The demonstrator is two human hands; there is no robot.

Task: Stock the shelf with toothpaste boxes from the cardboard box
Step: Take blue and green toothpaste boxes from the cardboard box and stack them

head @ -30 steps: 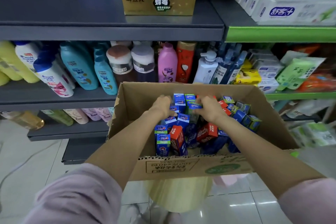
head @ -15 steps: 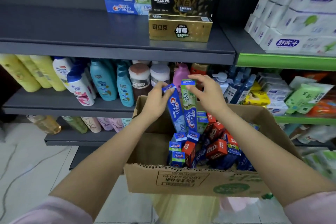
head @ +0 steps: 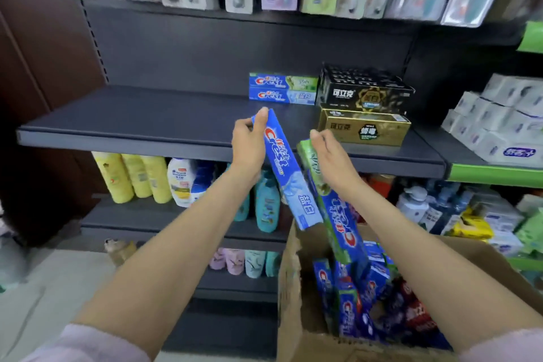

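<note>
both hands now up from cardboard box (head: 289, 297) to shelf (head: 123, 129) edge. left hand (head: 248, 145) grips blue crest box (head: 286, 169), right hand (head: 330, 156) grips green crest box (head: 329, 203). both lifted clear, next: lay beside stacked crest boxes (head: 282, 88).

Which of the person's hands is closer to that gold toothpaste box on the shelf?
Right. The right hand is just left of the gold box, beside its front corner; the left hand is farther left, holding a blue box.

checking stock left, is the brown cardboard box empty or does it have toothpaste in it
Not empty: the brown cardboard box holds many blue and red toothpaste boxes packed on end.
</note>
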